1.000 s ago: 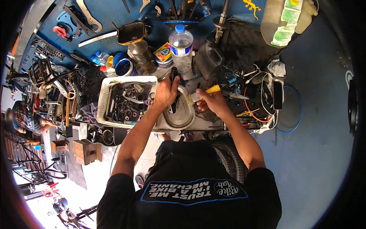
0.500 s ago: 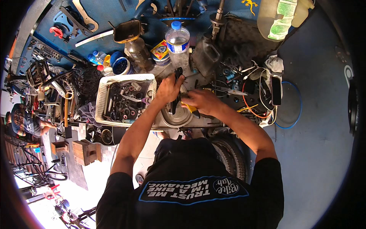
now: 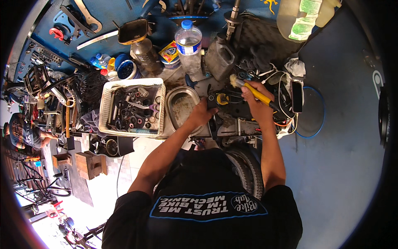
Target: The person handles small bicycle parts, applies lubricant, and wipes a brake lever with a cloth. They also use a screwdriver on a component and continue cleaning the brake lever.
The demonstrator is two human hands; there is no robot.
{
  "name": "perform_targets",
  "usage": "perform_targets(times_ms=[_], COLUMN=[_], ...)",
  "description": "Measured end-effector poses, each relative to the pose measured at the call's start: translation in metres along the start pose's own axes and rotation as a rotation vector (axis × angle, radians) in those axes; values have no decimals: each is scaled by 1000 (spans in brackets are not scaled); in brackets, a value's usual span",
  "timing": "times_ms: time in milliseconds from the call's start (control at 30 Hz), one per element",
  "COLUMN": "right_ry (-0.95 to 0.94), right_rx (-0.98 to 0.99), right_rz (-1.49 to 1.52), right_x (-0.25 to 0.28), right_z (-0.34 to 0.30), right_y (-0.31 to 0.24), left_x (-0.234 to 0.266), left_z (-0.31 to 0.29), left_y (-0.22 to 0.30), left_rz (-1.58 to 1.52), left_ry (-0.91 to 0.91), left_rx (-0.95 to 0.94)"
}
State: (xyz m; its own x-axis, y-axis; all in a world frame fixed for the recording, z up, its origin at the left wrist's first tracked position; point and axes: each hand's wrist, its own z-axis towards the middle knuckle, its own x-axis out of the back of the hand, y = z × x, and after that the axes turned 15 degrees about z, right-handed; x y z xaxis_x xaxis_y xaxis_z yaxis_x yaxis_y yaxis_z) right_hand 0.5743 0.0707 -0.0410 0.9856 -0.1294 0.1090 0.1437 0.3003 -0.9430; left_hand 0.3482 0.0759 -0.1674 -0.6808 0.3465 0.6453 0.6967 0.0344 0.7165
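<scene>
My right hand (image 3: pixel 260 107) is wrapped round the yellow handle of a brush (image 3: pixel 262 96). Its pale, bushy bristles point up and left, over the parts on the bench. Closed on a long black bike part that looks like a crank arm (image 3: pixel 213 125), my left hand (image 3: pixel 202 113) is at the right side of an oval metal tray (image 3: pixel 168 108). The crank arm's round end shows above the fingers. A yellow-and-black tool or part (image 3: pixel 223 98) lies just right of my left hand; its kind is unclear.
A white basket (image 3: pixel 103 108) of small metal parts stands left of the tray. Behind are a clear bottle (image 3: pixel 189 54), a black jug (image 3: pixel 221 60) and a funnel-topped container (image 3: pixel 145 56). Cables and a phone (image 3: pixel 297 96) lie at the right. Another person (image 3: pixel 24 133) is far left.
My hands have parted. The right one has swung right and up with the brush; the left has moved right and down off the tray with the crank arm. The view has shifted slightly.
</scene>
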Motion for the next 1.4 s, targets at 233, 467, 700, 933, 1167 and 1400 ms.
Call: perform_targets(times_ms=[233, 467, 700, 933, 1167, 1400], right_ry=[7, 44, -42, -172, -296, -299], right_rx=[-6, -261, -359, -357, -263, -186], right_rz=[53, 234, 229, 286, 182, 130], right_x=[-3, -14, -44, -102, -160, -211], right_z=[-16, -34, -34, -31, -33, -42], right_y=[7, 15, 22, 6, 5, -20], left_x=[-6, 6, 141, 257, 347, 374], left_z=[6, 4, -72, -146, -153, -102], left_y=[26, 8, -12, -152, -292, -317], left_rz=[-116, 329, 108, 253, 559, 819], left_ry=[-213, 3, 325, 721, 773, 255], left_rx=[160, -51, 0, 267, 433, 525])
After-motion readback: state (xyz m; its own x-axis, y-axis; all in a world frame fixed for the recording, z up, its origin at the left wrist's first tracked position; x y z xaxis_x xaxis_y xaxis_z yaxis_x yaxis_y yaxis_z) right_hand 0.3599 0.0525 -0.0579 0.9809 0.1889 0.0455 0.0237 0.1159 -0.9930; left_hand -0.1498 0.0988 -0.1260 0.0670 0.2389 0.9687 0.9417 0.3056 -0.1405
